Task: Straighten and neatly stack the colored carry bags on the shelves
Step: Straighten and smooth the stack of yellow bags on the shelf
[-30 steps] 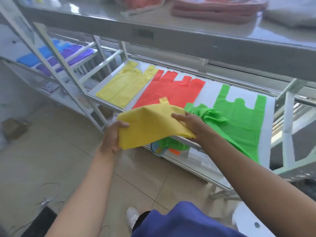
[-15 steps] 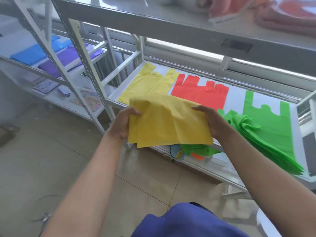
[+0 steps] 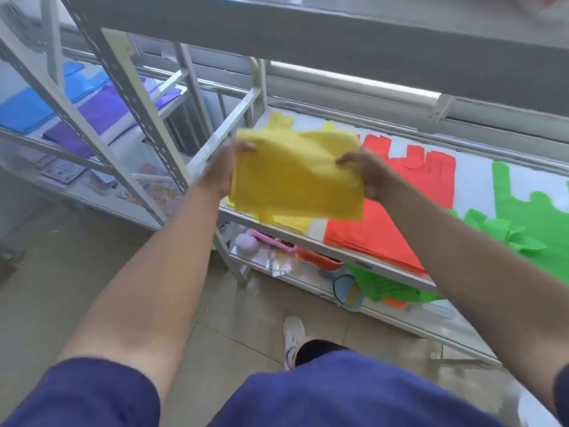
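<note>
A folded bundle of yellow carry bags (image 3: pixel 295 177) hangs between my two hands. My left hand (image 3: pixel 223 169) grips its left edge and my right hand (image 3: pixel 368 172) grips its right edge. The bundle hovers just above the flat yellow stack (image 3: pixel 278 120) on the white shelf (image 3: pixel 317 241), covering most of it. To the right lies a red stack (image 3: pixel 409 211). Further right are green bags (image 3: pixel 529 217), some flat, some crumpled at the front.
A grey upper shelf (image 3: pixel 338 35) overhangs close above. Slanted metal uprights (image 3: pixel 129 97) stand at the left, with blue bags (image 3: pixel 24 109) and purple bags (image 3: pixel 101 115) on the neighbouring rack. The lower shelf holds a pink item, a brush and more green bags (image 3: pixel 388 288).
Both hands carried the yellow bundle up and forward from in front of the shelf edge to over the yellow stack. My view shifted left along the rack.
</note>
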Demonstrator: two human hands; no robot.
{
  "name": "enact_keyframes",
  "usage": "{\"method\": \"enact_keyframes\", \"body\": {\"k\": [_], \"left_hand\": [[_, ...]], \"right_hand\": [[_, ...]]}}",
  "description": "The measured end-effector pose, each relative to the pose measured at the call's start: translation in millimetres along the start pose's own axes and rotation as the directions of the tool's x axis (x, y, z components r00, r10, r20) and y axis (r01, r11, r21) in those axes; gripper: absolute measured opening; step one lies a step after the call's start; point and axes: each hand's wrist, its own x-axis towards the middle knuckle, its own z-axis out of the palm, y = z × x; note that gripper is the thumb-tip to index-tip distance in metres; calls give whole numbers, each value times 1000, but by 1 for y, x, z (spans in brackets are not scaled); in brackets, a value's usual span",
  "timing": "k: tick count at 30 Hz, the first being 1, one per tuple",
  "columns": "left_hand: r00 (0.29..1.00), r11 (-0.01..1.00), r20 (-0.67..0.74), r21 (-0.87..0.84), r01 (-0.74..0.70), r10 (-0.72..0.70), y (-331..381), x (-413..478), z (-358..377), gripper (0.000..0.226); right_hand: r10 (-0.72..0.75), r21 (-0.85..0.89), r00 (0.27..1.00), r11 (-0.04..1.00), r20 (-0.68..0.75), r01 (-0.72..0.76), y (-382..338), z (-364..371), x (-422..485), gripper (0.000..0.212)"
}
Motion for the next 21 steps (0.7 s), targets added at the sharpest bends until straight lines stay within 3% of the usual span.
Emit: {"method": "enact_keyframes", "body": {"k": [4, 8, 11, 14, 18, 21], "left_hand": [[986, 986, 31, -39, -161, 163, 36, 59, -19, 24], [988, 988, 4, -9, -156, 156, 13, 106, -38, 20], [990, 961, -57, 255, -111, 130, -27, 135, -48, 48], [975, 864, -209, 501, 40, 76, -67, 150, -62, 71], [984, 758, -177, 645, 97, 24, -106, 161, -75, 69], [979, 675, -168, 737, 45, 118, -117, 162, -83, 60]], "right_hand": [[-126, 32, 985, 991, -114, 131, -22, 13, 56, 41], [-149, -30, 966, 989, -213, 146, 1, 11, 103, 38], [-45, -121, 966, 993, -255, 15, 51, 7, 127, 38], [68, -260, 974, 958, -217, -124, 94, 6, 140, 44], [40, -411, 964, 899, -263, -149, 113, 4, 152, 58], [37, -478, 966, 864, -255, -159, 109, 11, 150, 64]]}}
